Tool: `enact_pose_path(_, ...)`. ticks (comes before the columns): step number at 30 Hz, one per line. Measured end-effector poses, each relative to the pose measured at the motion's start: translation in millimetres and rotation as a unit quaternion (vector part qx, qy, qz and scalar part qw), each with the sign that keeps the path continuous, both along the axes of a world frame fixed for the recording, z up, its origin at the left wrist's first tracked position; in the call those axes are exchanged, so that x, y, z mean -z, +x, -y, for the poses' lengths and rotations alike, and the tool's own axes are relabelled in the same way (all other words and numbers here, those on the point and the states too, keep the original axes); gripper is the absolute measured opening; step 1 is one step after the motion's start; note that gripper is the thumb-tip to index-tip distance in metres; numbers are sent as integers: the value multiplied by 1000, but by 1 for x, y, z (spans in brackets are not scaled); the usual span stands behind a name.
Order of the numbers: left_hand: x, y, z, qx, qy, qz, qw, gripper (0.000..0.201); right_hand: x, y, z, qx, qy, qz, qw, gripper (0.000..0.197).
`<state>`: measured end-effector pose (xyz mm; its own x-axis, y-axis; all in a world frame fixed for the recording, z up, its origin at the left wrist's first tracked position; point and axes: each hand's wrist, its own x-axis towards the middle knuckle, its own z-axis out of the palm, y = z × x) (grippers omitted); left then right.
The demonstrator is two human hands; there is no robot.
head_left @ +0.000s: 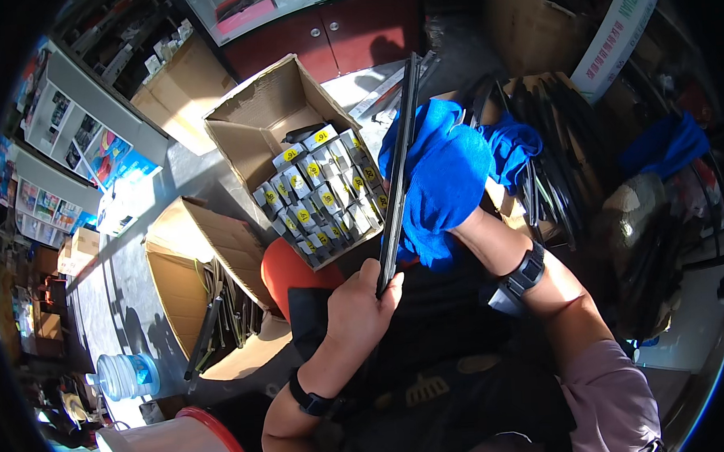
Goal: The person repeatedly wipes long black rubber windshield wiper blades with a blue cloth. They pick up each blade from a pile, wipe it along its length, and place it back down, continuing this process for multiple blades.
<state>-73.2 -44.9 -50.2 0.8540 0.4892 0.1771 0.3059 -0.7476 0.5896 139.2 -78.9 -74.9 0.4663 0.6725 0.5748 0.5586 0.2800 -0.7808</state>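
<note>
A long, thin black wiper blade (406, 111) stands up in front of me at a slight slant. My left hand (359, 308) is closed around its lower end, thumb along the blade. A bright blue cloth (448, 170) covers most of my right hand (468, 224), which presses it against the blade's middle; the fingers are hidden under the fabric. Just left of the blade, an open cardboard box (240, 118) contains several rows of narrow packages (320, 187) with yellow round labels.
Another carton (168, 234) at left holds loose dark strips (228, 313). More black strips (565, 152) and blue cloths (512, 147) lie in a box at right. A white bucket with a red rim (166, 449) and a water jug (128, 376) stand lower left; a red cabinet (322, 42) is behind.
</note>
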Motion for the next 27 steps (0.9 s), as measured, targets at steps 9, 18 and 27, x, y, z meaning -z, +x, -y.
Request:
enact_pose_path(9, 11, -5, -13, 58, -76, 78, 992, 51, 1, -52, 25, -110, -169, 19, 979, 52)
enact_pose_path(18, 7, -30, -10, 52, -592, 70, 801, 26, -3, -35, 31, -286, 130, -495, 810, 28)
enact_pose_path(27, 3, -26, -5, 25, -540, 72, 838, 26, 10, -12, 33, -51, -33, -122, 991, 26)
